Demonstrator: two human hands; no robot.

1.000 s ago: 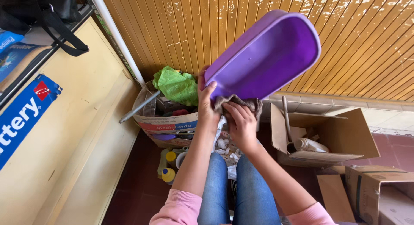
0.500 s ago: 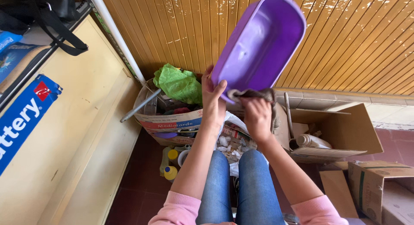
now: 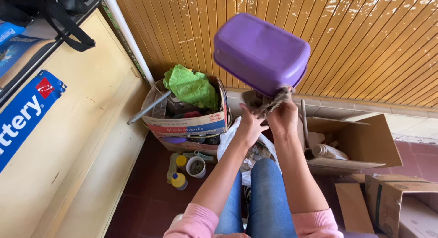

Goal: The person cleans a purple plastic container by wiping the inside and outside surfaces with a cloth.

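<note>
Purple plastic tub point(image 3: 261, 52), likely light, stiff and smooth, hangs bottom-up before the wooden wall, its rim best gripped where the right hand point(image 3: 283, 117) pinches a rag point(image 3: 266, 102), left hand point(image 3: 250, 126) spread beside.

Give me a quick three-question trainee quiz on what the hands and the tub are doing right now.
1. True or false: the purple tub is held with its bottom toward the camera.
2. Which hand grips the brown rag under the tub? A) left hand B) right hand C) neither
3. Fill in: the green bag sits on top of a cardboard ____.

Key:
1. True; its inside cannot be seen.
2. B; the right hand clutches the rag against the tub's lower edge, while the left hand is open just beside it.
3. Box; the box stands on the floor to the left of the knees.
</note>
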